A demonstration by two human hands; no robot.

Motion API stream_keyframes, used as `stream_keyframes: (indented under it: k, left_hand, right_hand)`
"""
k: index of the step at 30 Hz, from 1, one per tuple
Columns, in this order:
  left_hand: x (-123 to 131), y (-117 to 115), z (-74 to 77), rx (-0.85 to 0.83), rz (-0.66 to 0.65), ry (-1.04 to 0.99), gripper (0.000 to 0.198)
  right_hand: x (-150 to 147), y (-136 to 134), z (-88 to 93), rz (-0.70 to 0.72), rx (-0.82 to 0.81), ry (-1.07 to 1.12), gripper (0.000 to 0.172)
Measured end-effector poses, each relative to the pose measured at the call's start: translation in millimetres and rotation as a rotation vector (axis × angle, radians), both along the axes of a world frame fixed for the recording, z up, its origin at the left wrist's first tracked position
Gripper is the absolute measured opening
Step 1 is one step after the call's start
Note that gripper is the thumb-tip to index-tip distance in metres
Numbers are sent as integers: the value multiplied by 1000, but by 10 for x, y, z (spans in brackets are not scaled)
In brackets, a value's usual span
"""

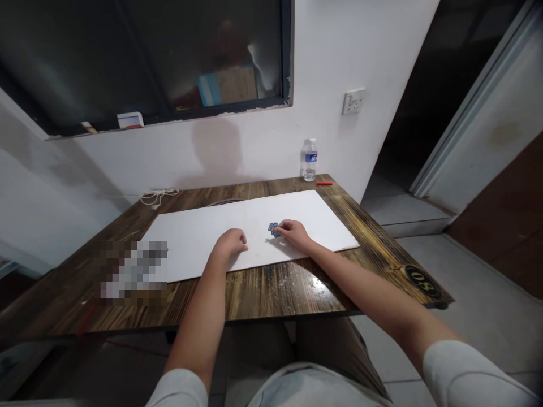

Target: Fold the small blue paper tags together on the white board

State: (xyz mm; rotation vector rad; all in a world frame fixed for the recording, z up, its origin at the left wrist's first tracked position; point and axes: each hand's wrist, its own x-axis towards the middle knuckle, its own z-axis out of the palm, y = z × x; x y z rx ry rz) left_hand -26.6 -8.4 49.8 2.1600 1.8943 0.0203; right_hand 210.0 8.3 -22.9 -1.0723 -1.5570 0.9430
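A large white board [190,243] lies flat on the wooden table [271,291]. My right hand [294,234] rests on the board, its fingertips pinching a small blue-and-white object [274,229]. The object's exact kind is too small to tell. To its left, my left hand [231,244] sits on the board with curled fingers, holding nothing. The two hands are a short gap apart.
A plastic water bottle [309,160] and a red pen-like stick [324,183] lie at the table's far right corner. A white cable [158,196] lies at the far left edge. A blurred patch [133,270] covers the table's near left. A doorway opens to the right.
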Motion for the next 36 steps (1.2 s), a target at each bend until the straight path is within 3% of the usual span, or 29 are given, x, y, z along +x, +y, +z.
stream_keyframes:
  k: [6, 11, 18, 24, 28, 31, 36]
  left_hand:
    - [68, -36, 51, -63, 15, 59, 8]
    - [40, -49, 21, 85, 53, 95, 18]
    - [-1, 25, -80, 38, 60, 35, 21]
    - [19, 7, -56, -14, 90, 66, 15]
    - [103, -11, -71, 108, 92, 10, 12]
    - [246, -30, -84, 248, 14, -133, 4]
    - [483, -121, -47, 452, -323, -270, 7]
  right_hand:
    - [4, -8, 13, -9, 7, -23, 33]
    - [8, -25, 28, -16, -4, -34, 33]
    - [11, -12, 6, -5, -6, -25, 33]
    - [6, -26, 29, -8, 4, -51, 33]
    - [1, -26, 27, -7, 6, -41, 33]
    - [-2, -24, 24, -10, 2, -29, 34]
    - [-6, -21, 34, 17, -47, 33, 35]
